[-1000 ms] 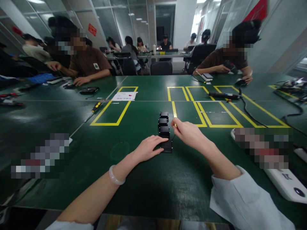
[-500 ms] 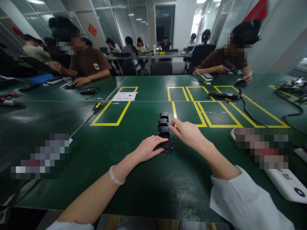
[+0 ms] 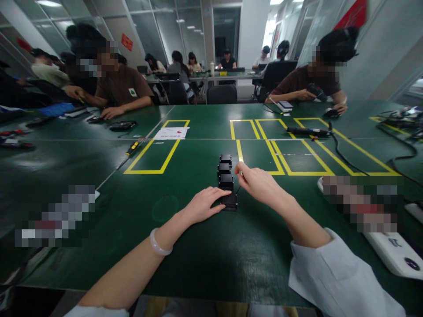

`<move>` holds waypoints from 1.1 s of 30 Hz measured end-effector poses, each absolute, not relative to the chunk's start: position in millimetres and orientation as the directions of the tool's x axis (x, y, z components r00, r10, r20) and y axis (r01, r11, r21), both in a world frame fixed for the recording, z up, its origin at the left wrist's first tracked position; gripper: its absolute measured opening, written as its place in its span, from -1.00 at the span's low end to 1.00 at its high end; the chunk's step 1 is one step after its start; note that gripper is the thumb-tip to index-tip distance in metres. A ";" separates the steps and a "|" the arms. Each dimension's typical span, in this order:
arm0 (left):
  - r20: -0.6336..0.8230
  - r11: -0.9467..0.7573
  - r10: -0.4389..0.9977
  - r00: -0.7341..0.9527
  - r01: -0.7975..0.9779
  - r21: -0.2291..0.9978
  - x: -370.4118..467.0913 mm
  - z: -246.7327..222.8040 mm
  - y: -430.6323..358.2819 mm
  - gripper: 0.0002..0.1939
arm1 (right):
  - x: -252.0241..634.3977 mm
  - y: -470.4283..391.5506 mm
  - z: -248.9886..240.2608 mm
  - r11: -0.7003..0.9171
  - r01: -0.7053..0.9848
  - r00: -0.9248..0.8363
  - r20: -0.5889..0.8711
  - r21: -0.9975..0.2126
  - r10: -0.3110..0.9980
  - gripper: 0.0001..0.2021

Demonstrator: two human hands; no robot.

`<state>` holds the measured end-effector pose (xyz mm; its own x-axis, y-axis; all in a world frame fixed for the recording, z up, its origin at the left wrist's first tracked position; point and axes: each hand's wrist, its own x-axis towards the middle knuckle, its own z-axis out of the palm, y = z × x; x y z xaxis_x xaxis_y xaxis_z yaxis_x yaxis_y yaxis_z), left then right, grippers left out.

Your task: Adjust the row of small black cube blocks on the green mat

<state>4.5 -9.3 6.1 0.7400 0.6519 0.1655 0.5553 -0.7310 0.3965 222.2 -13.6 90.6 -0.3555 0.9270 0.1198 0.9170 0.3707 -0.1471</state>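
My left hand (image 3: pixel 209 203) steadies the nearest of several small black blocks, with fingers over its top and the thumb along its near side. That black block (image 3: pixel 229 200) lies flat on the green table. Small bright metal points show on its right side. My right hand (image 3: pixel 256 180) is closed in a pinch just right of the blocks. From its fingers a thin-shafted tool (image 3: pixel 238 189) slants down to the block's right side; its handle is hidden in the hand. Beyond, more black blocks (image 3: pixel 226 180) stand in a row leading away.
Yellow tape outlines (image 3: pixel 143 171) mark the green table (image 3: pixel 194 251). A yellow-black screwdriver (image 3: pixel 132 148) lies left, near a paper sheet (image 3: pixel 172 133). A black corded tool (image 3: pixel 307 131) lies at right. White-edged, blurred objects flank both arms. Two people sit opposite, handling things.
My right hand has shifted very slightly, with the thin-shafted tool still at the block's right side. My left hand stays in place. The person opposite at left has moved a hand a little.
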 end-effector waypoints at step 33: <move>0.180 -0.740 0.643 0.745 0.542 0.399 4.6 6.1 -9.0 -0.57 | 222.6 -10.9 85.6 0.369 0.911 -0.347 0.140 -0.186 0.927 -0.77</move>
